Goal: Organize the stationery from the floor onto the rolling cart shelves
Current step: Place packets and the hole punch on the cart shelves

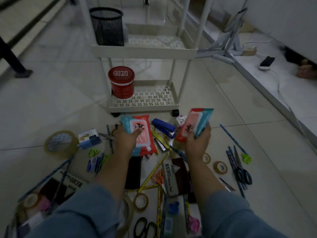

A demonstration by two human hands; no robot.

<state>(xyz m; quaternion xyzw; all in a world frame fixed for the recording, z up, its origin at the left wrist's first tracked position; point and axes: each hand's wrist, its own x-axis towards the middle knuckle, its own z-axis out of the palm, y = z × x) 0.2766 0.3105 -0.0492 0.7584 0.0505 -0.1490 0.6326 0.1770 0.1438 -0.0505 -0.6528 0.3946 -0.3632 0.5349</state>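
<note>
My left hand (pixel 126 138) grips a red and teal soft pack (pixel 143 134) by its upper left corner, low over the floor pile. My right hand (pixel 199 140) holds a second red and teal pack (pixel 197 124) lifted above the floor. The white rolling cart (pixel 144 48) stands just beyond the pile. Its middle shelf carries a black mesh pen cup (pixel 108 26). A red round tin (pixel 121 81) sits on the bottom shelf (pixel 154 98). Between my hands lies a blue stapler (pixel 163 127). Pencils, tape rolls, scissors and stamp-pad boxes (pixel 173 177) are scattered on the tiles.
A large tape roll (pixel 60 145) lies at the left, smaller ones (pixel 220 167) at the right beside blue scissors (pixel 243 174). A folded metal stand (pixel 228 42), cables and a phone (pixel 266 62) lie along the right wall. A dark furniture leg (pixel 13 62) stands at the left.
</note>
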